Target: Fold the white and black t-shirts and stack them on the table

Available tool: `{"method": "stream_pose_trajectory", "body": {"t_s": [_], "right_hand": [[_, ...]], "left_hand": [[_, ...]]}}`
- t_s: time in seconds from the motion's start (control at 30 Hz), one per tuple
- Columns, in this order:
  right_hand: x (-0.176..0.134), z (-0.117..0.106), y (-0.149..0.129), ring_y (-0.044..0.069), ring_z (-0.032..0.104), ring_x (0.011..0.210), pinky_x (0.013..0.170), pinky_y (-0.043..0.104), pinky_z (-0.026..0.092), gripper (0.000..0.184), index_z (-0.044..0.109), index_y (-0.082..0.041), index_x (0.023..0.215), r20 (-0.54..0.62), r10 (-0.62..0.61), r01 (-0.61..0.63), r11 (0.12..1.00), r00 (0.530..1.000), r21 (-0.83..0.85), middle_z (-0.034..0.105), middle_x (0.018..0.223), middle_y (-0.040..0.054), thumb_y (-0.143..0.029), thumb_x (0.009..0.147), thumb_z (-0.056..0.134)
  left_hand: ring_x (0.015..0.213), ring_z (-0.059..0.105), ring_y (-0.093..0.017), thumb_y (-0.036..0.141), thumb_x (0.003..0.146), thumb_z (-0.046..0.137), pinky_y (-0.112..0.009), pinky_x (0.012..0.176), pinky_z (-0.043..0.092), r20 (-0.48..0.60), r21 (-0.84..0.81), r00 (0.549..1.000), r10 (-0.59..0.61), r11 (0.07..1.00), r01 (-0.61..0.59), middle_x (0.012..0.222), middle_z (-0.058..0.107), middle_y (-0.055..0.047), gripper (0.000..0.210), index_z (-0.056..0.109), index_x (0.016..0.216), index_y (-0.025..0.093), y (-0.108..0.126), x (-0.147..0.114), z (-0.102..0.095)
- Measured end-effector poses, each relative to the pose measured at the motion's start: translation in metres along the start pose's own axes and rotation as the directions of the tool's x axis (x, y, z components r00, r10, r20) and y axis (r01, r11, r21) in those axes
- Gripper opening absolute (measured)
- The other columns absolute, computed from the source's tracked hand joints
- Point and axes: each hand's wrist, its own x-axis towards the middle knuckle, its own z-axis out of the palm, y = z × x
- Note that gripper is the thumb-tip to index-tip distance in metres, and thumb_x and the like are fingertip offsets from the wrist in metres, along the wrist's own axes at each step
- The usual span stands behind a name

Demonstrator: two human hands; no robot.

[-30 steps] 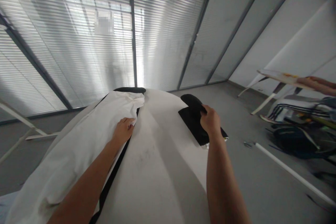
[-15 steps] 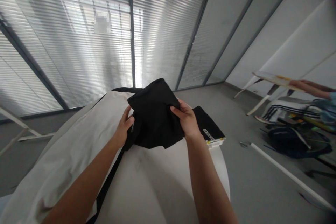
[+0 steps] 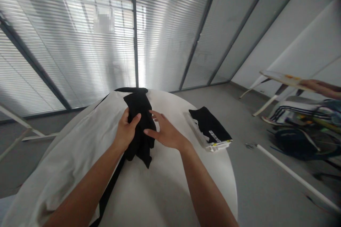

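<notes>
A black piece of cloth [image 3: 141, 104], folded into a narrow bundle, is held above the white round table [image 3: 170, 181]. My left hand [image 3: 124, 130] grips its left side, with the thumb lying across the front. Beside the right edge is my right hand [image 3: 168, 132], its thumb and fingers apart; the fingertips meet or nearly meet the cloth. The lower end of the bundle hangs in loose folds. A large white cloth with black edging [image 3: 85, 138] is spread under my left arm.
A folded black item with white lettering [image 3: 210, 124] lies on a white packet at the table's right edge. On the floor are a white pole [image 3: 290, 173] and a dark bag [image 3: 295, 143]. Another person's arm [image 3: 321, 87] rests near a table at far right.
The black cloth has gone from a wider panel to a narrower folded bundle. My right hand has moved left and loosened its grip, while the left still holds on.
</notes>
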Motion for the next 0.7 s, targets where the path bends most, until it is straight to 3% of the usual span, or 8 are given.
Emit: {"method": "stream_pose_trajectory", "body": {"t_s": [0.1,0.27,0.37,0.43,0.57,0.7], "right_hand": [[0.0,0.009,-0.004,0.026,0.046,0.126,0.104,0.044,0.04,0.08,0.03,-0.026,0.147,0.078,-0.06,0.05,0.991,0.995,0.125,0.046,0.14,0.0106,-0.045,0.08,0.068],[0.008,0.005,0.006,0.022,0.056,0.113,0.099,0.039,0.042,0.043,0.052,-0.026,0.133,0.047,-0.033,0.018,0.956,0.998,0.293,0.061,0.126,0.0036,-0.035,0.091,0.051],[0.012,-0.008,0.014,0.021,0.06,0.105,0.095,0.037,0.043,0.032,0.063,-0.023,0.118,-0.061,0.014,0.005,0.954,0.998,0.299,0.067,0.113,0.0019,-0.029,0.091,0.047],[0.013,-0.015,0.021,0.021,0.059,0.104,0.096,0.036,0.042,0.031,0.064,-0.022,0.115,-0.189,0.06,-0.007,0.963,0.98,0.27,0.067,0.11,0.0021,-0.027,0.088,0.048],[0.016,-0.024,0.037,0.022,0.057,0.105,0.098,0.037,0.04,0.031,0.062,-0.023,0.112,-0.403,0.173,-0.053,0.955,0.899,0.293,0.066,0.108,0.002,-0.028,0.082,0.052],[0.017,-0.023,0.044,0.022,0.058,0.104,0.096,0.038,0.042,0.031,0.062,-0.023,0.107,-0.416,0.279,-0.054,0.878,0.865,0.476,0.067,0.106,0.0008,-0.032,0.078,0.057]], "left_hand": [[0.116,0.058,-0.024,0.042,0.085,0.061,-0.039,0.103,0.043,0.049,-0.029,0.999,-0.014,0.999,0.015,0.126,0.064,-0.005,0.05,0.057,0.13,0.022,0.0,-0.001,0.0],[0.13,0.049,-0.024,0.041,0.088,0.056,-0.04,0.113,0.033,0.041,-0.003,0.999,0.001,1.0,-0.001,0.137,0.058,-0.003,0.046,0.059,0.131,0.024,0.005,0.001,-0.005],[0.124,0.054,-0.025,0.039,0.087,0.055,-0.042,0.111,0.036,0.068,0.08,0.998,0.015,0.997,-0.02,0.13,0.063,-0.003,0.042,0.064,0.126,0.025,0.015,0.003,-0.014],[0.114,0.061,-0.024,0.037,0.085,0.057,-0.042,0.106,0.041,0.065,0.115,0.998,-0.002,0.993,-0.006,0.121,0.068,-0.004,0.041,0.066,0.123,0.024,0.023,0.006,-0.023],[0.083,0.068,-0.02,0.034,0.078,0.06,-0.036,0.082,0.053,-0.005,0.17,0.996,-0.088,0.982,0.087,0.096,0.074,-0.003,0.043,0.069,0.119,0.021,0.043,0.012,-0.047],[0.071,0.067,-0.018,0.031,0.072,0.061,-0.027,0.063,0.054,-0.014,0.295,0.984,-0.176,0.94,0.172,0.084,0.073,-0.001,0.044,0.071,0.114,0.022,0.065,0.014,-0.074]]}}
